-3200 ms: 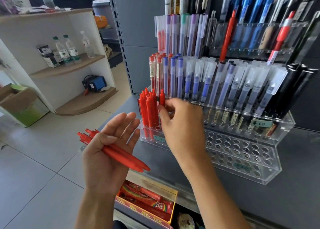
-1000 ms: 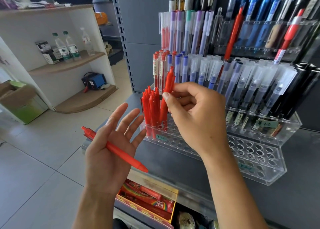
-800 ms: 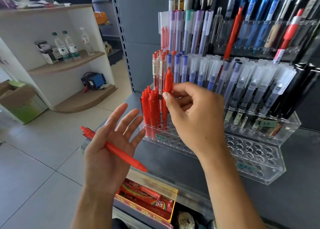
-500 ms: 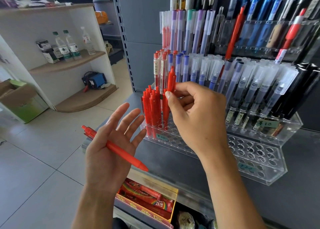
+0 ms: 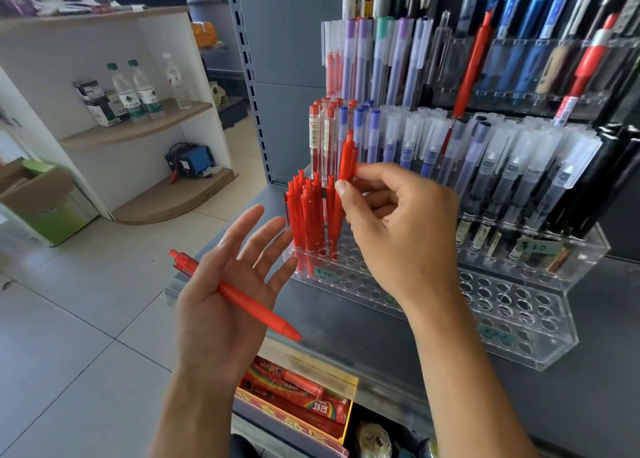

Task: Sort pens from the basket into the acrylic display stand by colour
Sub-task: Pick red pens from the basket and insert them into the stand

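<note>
While right hand (image 5: 398, 229) pinches a red pen (image 5: 347, 158) above the stand's (image 5: 519, 340) left end | left hand (image 5: 225, 295) flat, fingers apart, spare pen (image 5: 242, 300) loose on palm | risk: spare rolls off; a misaimed tip knocks the red cluster (image 5: 311, 211).

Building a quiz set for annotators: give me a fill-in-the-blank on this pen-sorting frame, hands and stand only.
1. The right hand pinches a ____ pen above the cluster of red pens in the acrylic stand.
2. The left hand lies palm up with ____ red pen across it.
3. The stand's lowest front row of holes is ____.
4. The standing red pens sit at the stand's ____ end.

Missing words: red; one; empty; left
</note>
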The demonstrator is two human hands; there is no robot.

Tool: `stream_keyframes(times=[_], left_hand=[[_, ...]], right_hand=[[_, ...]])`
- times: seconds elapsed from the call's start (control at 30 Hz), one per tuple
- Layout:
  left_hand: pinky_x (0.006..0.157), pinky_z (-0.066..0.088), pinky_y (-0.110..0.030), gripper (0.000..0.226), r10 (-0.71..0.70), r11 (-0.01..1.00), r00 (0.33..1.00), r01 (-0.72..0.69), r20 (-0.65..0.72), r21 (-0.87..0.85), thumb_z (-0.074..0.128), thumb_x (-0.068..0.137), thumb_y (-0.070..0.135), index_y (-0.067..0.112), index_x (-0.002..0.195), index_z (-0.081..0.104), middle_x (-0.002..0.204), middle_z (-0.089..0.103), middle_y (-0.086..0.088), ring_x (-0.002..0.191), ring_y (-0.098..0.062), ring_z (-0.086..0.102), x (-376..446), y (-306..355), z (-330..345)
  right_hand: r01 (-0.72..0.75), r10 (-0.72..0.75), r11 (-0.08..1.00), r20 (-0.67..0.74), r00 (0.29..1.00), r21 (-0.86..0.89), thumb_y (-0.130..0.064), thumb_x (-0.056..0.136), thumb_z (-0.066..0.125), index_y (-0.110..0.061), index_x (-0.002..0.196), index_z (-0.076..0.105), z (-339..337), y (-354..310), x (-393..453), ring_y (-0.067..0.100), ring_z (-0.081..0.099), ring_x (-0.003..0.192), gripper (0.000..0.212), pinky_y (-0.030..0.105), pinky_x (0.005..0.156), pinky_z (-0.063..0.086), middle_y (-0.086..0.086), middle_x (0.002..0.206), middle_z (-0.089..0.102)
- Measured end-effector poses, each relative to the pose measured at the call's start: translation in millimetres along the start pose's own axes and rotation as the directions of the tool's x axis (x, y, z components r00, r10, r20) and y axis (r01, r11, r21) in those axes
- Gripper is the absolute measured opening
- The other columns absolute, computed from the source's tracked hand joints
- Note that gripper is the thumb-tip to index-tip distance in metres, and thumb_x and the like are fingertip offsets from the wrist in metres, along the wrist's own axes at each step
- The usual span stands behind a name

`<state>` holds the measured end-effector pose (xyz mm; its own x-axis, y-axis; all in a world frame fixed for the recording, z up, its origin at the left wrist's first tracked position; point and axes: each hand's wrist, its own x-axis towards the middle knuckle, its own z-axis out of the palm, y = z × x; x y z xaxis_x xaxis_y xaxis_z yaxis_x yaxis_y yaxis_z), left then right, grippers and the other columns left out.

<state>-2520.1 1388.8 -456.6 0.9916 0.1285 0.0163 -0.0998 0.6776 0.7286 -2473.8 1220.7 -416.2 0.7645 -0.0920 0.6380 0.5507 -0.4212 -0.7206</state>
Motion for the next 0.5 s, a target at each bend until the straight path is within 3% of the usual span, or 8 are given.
stream_keyframes(times=[0.27, 0.5], left_hand=[[0.087, 0.058, -0.038, 0.045, 0.001, 1.0, 1.0, -0.001, 0.011, 0.008, 0.041, 0.094, 0.031, 0.013, 0.129, 0.063, 0.124, 0.067, -0.013, 0.118, -0.028, 0.064, 0.8, -0.5, -0.4], [0.087, 0.058, -0.038, 0.046, -0.005, 1.0, 1.0, 0.004, 0.021, 0.022, 0.039, 0.095, 0.032, 0.014, 0.13, 0.063, 0.125, 0.067, -0.012, 0.12, -0.029, 0.064, 0.4, -1.5, -0.2]], right_hand=[[-0.051, 0.053, 0.998, 0.089, 0.995, -0.024, -0.023, 0.093, 0.073, -0.014, 0.105, 0.079, 6.9, 4.4, -1.0, -0.006, 0.068, 0.075, 0.016, 0.007, 0.065, 0.054, -0.013, 0.081, 0.073], [-0.103, 0.104, 0.995, 0.079, 0.992, -0.012, -0.022, 0.091, 0.076, -0.018, 0.107, 0.077, 9.0, 3.6, -2.3, -0.005, 0.068, 0.073, 0.017, 0.011, 0.067, 0.056, -0.014, 0.083, 0.074]])
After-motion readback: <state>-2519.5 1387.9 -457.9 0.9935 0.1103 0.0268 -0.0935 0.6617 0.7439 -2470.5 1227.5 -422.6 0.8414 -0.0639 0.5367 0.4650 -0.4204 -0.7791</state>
